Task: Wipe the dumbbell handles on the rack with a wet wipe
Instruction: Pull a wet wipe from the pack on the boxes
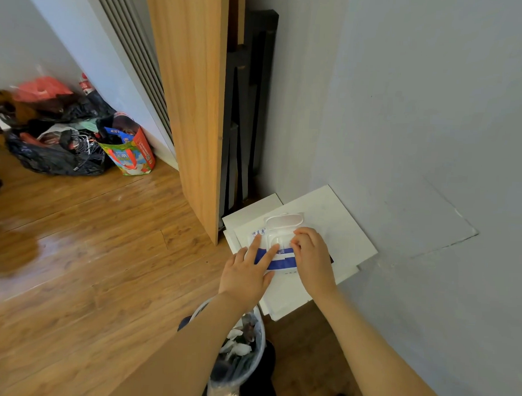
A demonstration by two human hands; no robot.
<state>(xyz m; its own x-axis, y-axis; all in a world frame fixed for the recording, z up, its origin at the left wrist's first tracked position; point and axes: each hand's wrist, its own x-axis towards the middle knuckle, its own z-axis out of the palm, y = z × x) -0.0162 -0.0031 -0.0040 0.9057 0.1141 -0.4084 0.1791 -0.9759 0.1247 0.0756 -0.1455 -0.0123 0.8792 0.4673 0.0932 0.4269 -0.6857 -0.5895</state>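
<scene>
Nearest, under the forearms, stands one waste bin [249,357] lined with clear plastic and holding crumpled white scraps, on a brown wood-plank floor [103,266]. Just beyond it lie stacked white boards [341,227] against the grey wall [434,115] on the right. On the boards rests one wet wipe pack [277,248], white with a blue band, its plastic lid flipped up on the far side. The left hand [245,274] lies flat on the pack, fingers straight, pressing it down. The right hand [311,256] has its fingers curled at the pack's opening, pinching there; whether a wipe is between them cannot be told. Farther off, one tall wooden panel [195,106] stands upright with dark frames [251,93] behind it. Far left, a heap of dark bags [54,152] and one bright shopping bag [131,154] sit below a ribbed radiator [134,60]. No dumbbells or rack are in view.
</scene>
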